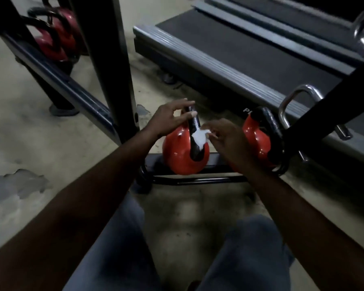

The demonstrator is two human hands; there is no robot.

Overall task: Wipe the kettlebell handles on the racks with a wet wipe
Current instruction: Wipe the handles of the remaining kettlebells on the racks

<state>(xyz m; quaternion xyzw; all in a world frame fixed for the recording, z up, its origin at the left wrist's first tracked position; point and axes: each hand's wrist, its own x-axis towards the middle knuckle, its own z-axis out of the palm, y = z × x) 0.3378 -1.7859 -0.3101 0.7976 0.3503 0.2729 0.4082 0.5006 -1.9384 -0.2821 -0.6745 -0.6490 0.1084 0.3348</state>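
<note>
Left hand (170,120): my fingers pinch the handle (194,124) top of the kettlebell (183,154) on the low rack (198,180).
Right hand (225,139): fingers pinch the wet wipe (199,139) against it — mid-wipe.
To do: neighbouring kettlebell (259,141), I'd judge.

We see the kettlebell (185,156) at the centre coated in smooth, glossy red. Its handle (194,124) is black metal with a fine pebbled finish and a dull sheen. The wet wipe (199,139) against it is white, soft and crumpled (cloth or paper, we cannot tell). At 3 o'clock a second kettlebell (255,139) has the same glossy red shell, and beside it a chrome loop (304,87) shines bright. The rack rail (198,181) toward 6 o'clock is smooth black metal tube. At 1 o'clock the treadmill belt (240,45) looks matt and dark, its side rail (208,57) ribbed grey. The floor (29,127) at 9 o'clock is pale paint, peeling in rough patches. Our trousers (118,238) are blue cloth.
</note>
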